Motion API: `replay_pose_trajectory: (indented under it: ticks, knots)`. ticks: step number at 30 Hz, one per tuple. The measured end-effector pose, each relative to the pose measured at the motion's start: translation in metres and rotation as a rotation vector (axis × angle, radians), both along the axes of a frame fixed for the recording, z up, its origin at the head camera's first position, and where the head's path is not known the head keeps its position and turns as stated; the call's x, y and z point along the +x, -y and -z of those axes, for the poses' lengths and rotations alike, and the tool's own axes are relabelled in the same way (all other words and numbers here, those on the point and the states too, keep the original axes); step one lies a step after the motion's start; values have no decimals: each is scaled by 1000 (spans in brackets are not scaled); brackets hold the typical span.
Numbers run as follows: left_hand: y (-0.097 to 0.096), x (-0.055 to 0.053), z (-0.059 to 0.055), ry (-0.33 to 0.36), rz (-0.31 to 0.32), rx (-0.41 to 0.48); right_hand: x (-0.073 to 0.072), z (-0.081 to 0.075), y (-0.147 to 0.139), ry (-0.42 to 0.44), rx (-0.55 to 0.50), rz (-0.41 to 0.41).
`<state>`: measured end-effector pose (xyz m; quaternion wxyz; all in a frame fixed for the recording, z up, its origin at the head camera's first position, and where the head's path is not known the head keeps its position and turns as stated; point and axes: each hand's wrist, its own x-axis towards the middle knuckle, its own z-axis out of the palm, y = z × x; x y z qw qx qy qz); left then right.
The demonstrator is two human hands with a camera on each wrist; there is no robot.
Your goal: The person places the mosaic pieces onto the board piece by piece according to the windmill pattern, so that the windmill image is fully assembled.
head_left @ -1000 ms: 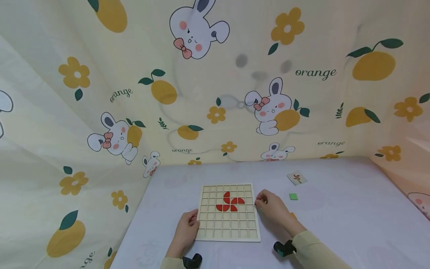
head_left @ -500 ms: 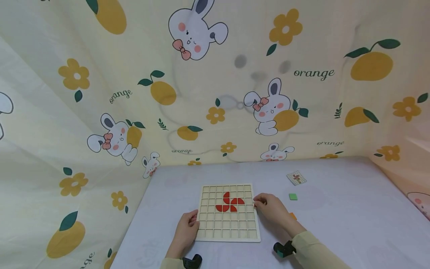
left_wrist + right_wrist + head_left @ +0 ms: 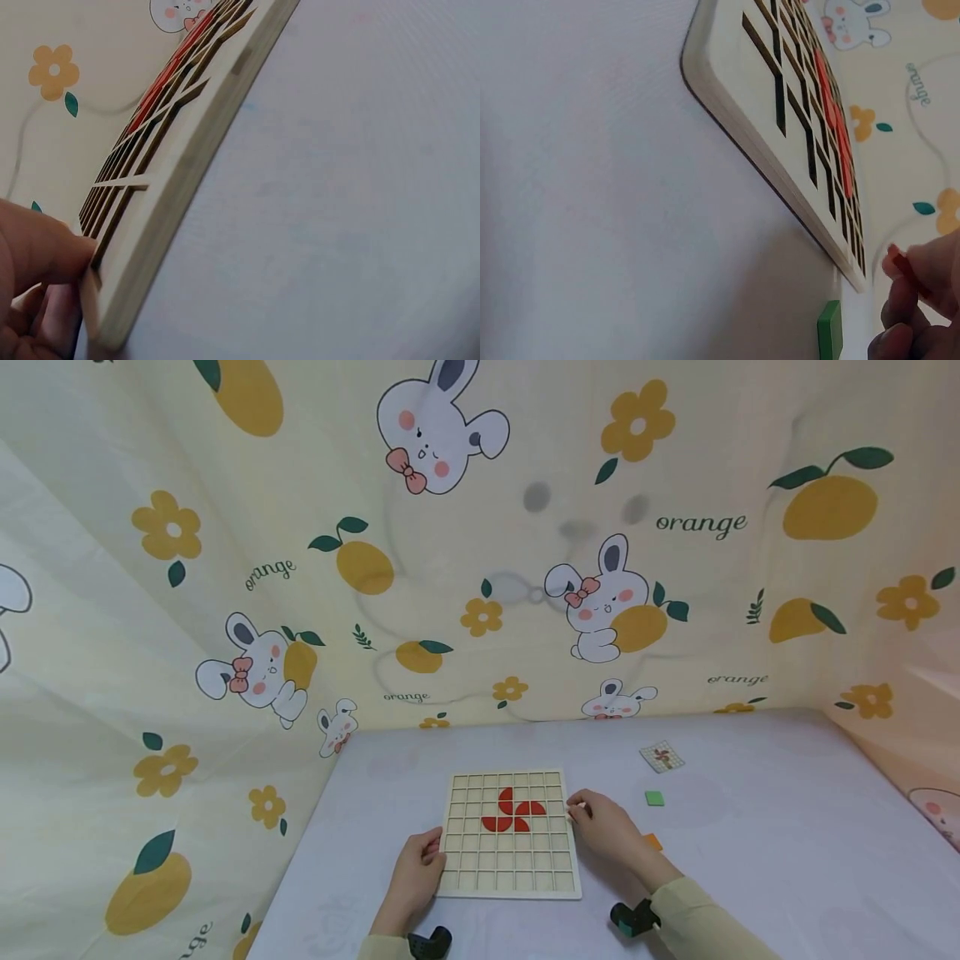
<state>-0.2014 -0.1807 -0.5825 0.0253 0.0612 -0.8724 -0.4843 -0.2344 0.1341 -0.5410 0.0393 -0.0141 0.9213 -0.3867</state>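
Cream gridded board (image 3: 504, 862), red pieces (image 3: 504, 824), green tile (image 3: 655, 798), orange piece (image 3: 654, 842)

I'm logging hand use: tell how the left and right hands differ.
The left hand grips the left edge of the grid board; the right hand pinches a red piece. The left hand is nearer the person than the right hand. Both are beside the board.

on the pale table (image 3: 750, 860) lie a gridded board (image 3: 507, 862), patterned card (image 3: 662, 757), green tile (image 3: 655, 798) and orange piece (image 3: 654, 842).

The cloth backdrop (image 3: 468, 547) reads "orange" (image 3: 702, 523); several times.
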Motion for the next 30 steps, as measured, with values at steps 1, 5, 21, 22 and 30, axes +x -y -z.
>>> replay_pose_trajectory:
  ticks: [1,5,21,22,30]
  knots:
    - [0,0,0,-6,2,-1,0,0,1,0,15,-10]
    - [0,0,1,-3,-5,2,0,2,2,-4,45,-28]
    - [3,0,1,0,-4,1,6,1,12,35,-181,87]
    - [3,0,1,1,-4,1,7,2,15,37,-191,92]
    - [2,0,0,4,4,0,20,4,46,-7,-231,97]
